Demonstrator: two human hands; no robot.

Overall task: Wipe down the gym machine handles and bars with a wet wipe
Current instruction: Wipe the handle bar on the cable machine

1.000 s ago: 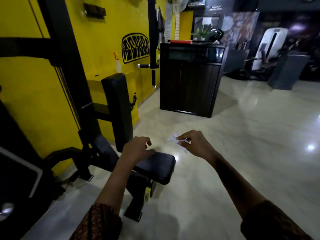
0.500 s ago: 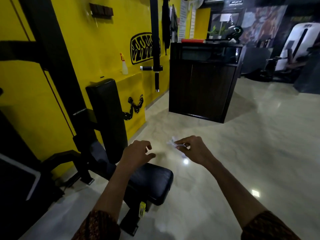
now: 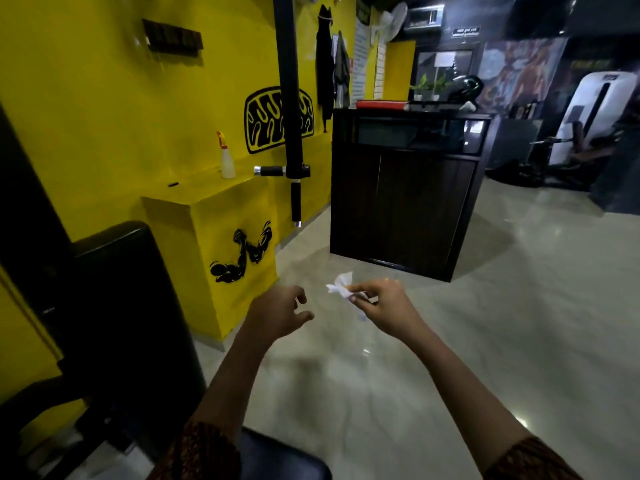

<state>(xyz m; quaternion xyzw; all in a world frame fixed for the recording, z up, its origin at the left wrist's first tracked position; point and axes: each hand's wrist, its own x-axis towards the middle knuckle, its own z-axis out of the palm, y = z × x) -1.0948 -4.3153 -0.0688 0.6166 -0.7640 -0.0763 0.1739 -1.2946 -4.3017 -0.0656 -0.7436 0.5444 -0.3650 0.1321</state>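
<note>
A crumpled white wet wipe (image 3: 341,285) is pinched in my right hand (image 3: 382,306), held out over the floor at mid-frame. My left hand (image 3: 278,313) hovers just left of it, fingers loosely curled and apart, holding nothing. Ahead, a black vertical machine bar (image 3: 289,81) hangs down, ending in a horizontal handle (image 3: 272,171) with a chrome end and a lower vertical grip (image 3: 295,206). The machine's black back pad (image 3: 128,306) stands at the left, and its seat (image 3: 277,459) is at the bottom edge under my left forearm.
A yellow ledge (image 3: 207,195) on the yellow wall carries a spray bottle (image 3: 227,157). A dark wooden counter (image 3: 403,192) stands ahead to the right. More gym machines (image 3: 588,126) sit at the far right. Glossy tiled floor (image 3: 485,323) spreads in front.
The view has tilted up and moved forward, so the seat dropped to the bottom edge. Both hands rose; the left hand opened its fingers, the right still pinches the wipe.
</note>
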